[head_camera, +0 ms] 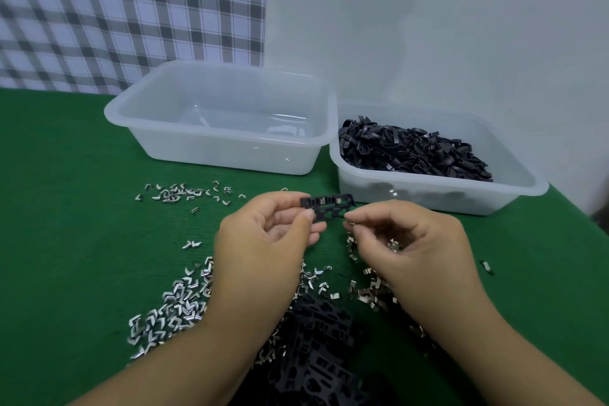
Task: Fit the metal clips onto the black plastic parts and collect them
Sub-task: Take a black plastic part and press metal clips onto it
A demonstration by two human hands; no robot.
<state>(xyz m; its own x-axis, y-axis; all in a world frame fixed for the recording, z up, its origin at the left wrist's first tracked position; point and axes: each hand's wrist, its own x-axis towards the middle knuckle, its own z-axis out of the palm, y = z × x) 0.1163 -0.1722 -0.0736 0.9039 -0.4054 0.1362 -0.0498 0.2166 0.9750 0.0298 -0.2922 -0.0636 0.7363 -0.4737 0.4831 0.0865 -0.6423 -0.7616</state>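
Green table (66,175) w/ 2 see-through tubs at the back. Left tub (112,112) sits touching the right tub (428,198), which holds lots of black pieces (415,152). Near the person, a pile of black plastic parts (316,356) lies on the table, w/ shiny metal clips (164,313) spread all around it. Both hands are up over the table in front of the tubs. L hand (260,241) grips one black part (329,206) btw thumb & fingers. R hand (408,241), fingers curled, pinches that part's right end; can't tell if a clip is in the pinch.
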